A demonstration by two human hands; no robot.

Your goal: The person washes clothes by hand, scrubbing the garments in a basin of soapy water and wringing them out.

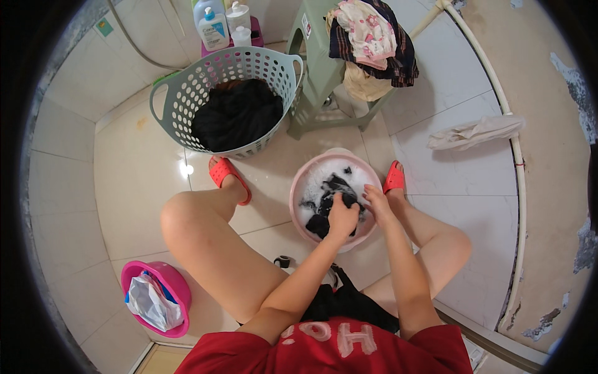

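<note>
A round pink plastic basin [293, 205] of white, sudsy water stands on the floor between my feet. Black wet cloth [319, 225] lies partly above the foam, bunched towards the basin's middle. My left hand [343, 217] has its thumb and fingers closed around a fold of this cloth. At the basin's right side is my right hand [377, 204], its fingers slightly apart over the suds and rim, with no cloth visible in them. Foam hides whatever part of the cloth lies underwater.
A grey-green perforated laundry basket [180, 135] holds dark clothes. Beside it, a green plastic stool [317, 61] bears piled garments [369, 35]. Pump bottles [215, 32] stand behind the basket. A magenta bucket [183, 285] is at lower left. Pale cloth [474, 133] hangs over the right-hand pipe [519, 187].
</note>
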